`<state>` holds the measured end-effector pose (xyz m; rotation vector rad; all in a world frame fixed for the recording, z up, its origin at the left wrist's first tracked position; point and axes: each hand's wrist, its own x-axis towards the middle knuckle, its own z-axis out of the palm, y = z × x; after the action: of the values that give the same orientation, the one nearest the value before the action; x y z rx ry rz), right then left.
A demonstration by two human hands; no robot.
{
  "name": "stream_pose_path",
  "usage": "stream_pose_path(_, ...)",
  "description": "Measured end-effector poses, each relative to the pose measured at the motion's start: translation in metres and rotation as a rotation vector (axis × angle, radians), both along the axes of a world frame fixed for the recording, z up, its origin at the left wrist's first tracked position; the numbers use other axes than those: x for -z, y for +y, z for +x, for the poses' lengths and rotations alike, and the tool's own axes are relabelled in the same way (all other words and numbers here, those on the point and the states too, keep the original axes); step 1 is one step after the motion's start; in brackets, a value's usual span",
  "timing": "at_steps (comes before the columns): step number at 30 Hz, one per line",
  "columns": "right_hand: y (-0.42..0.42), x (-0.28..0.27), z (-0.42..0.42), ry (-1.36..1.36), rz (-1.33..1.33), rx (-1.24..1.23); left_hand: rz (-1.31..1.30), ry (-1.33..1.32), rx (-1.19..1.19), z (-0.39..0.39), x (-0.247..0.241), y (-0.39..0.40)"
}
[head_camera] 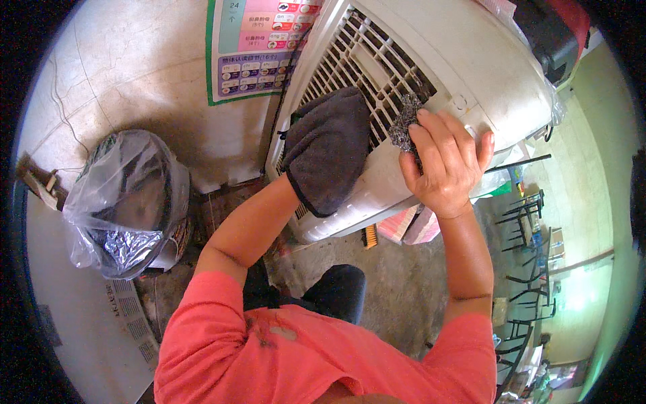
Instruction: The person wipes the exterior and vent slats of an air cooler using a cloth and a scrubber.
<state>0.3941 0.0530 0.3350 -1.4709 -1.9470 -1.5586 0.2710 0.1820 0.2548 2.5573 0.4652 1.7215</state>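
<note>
A large off-white plastic appliance with a slatted air grille stands in front of me. My right hand pinches a grey metal scouring pad against the grille's lower right edge, fingers bent over the casing. A dark grey cloth lies over the left part of the grille. My left forearm runs up to this cloth, which covers my left hand, so its fingers are hidden.
A bin with a clear plastic liner stands at the left by the wall. An orange-bristled brush and a pink-striped box are on the floor below the appliance. A printed chart hangs behind; black-framed furniture stands far right.
</note>
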Motion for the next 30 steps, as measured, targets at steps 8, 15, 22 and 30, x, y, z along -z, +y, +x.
stream_pose_path(8, -0.002, 0.0, 0.002, 0.008, -0.02, 0.01, -0.023, 0.023, -0.107, 0.022, -0.003, 0.017)
stream_pose_path(15, -0.001, -0.001, 0.0, 0.01, -0.02, -0.004, -0.094, 0.055, -0.226, 0.029, -0.02, 0.037)
stream_pose_path(22, -0.002, 0.0, -0.001, 0.013, -0.005, 0.011, -0.078, 0.027, -0.082, 0.013, -0.003, -0.001)
stream_pose_path(30, -0.003, -0.001, 0.001, -0.002, -0.02, 0.02, -0.006, 0.0, 0.03, 0.014, 0.012, -0.002)
